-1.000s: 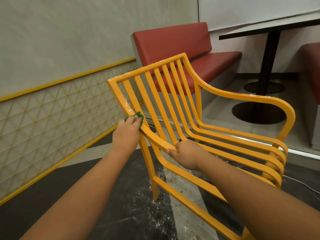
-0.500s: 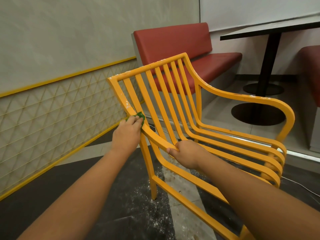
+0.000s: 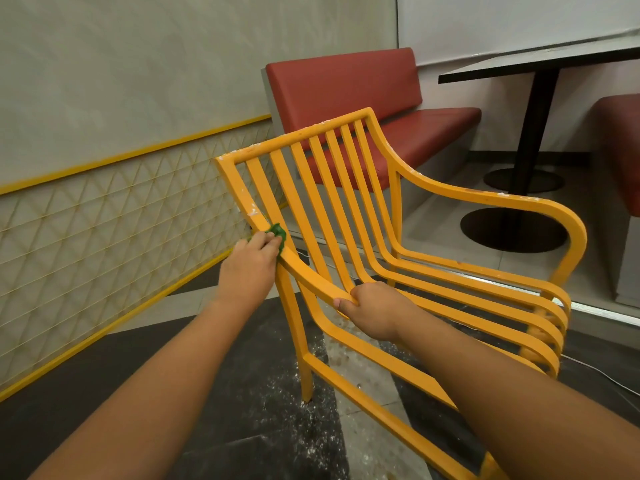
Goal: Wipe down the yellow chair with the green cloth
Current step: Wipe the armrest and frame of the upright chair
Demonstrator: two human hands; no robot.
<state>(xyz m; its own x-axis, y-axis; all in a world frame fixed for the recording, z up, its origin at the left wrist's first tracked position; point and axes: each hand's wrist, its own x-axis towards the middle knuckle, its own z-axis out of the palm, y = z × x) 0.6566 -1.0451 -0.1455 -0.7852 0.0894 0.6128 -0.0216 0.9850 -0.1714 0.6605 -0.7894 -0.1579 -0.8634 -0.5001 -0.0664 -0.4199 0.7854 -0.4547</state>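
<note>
Green cloth (image 3: 278,233) is pinched by the left hand (image 3: 249,268) against the rear post of the yellow chair (image 3: 485,199). The frame, judged rigid and light, is gripped at the near armrest by the right hand (image 3: 372,315), fingers (image 3: 362,291) curled.

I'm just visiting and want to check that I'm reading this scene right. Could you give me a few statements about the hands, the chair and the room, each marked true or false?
1. The left hand holds the green cloth against the frame of the yellow chair. True.
2. The right hand hangs free of the chair. False: it grips the chair's near arm rail.
3. A red bench stands behind the chair. True.
4. The chair has a solid cushioned seat. False: its seat and back are bare slats with gaps between them.
5. White specks lie on the floor under the chair. True.
</note>
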